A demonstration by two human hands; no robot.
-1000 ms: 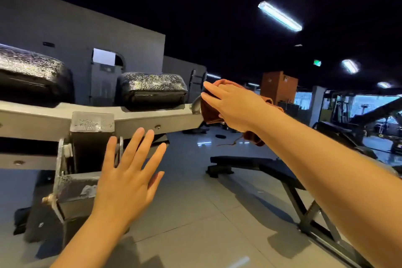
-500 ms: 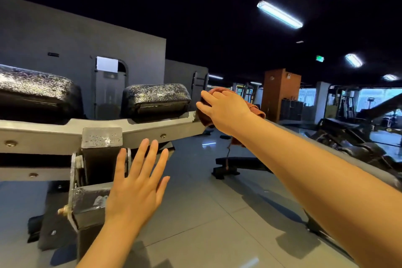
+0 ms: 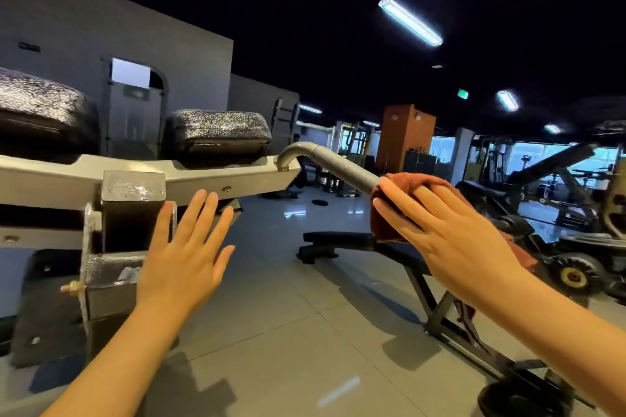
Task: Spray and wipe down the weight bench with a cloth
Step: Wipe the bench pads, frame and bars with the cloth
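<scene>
Cloth (image 3: 403, 186): rust-brown, wrapped over the handle bar (image 3: 342, 167), which slants from the frame (image 3: 203, 176) down toward the viewer's right.
Right hand (image 3: 454, 234): fingers curled, clamping cloth on the bar.
Left hand (image 3: 184, 254): fingers spread, holding nothing, before the frame.
Pads (image 3: 220, 132): black, atop the frame.

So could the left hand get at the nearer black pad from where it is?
Probably yes. The left hand is open and holds nothing, raised in front of the frame just below the black pad. Nothing shows between them except the grey beam, which it would reach over.
</scene>
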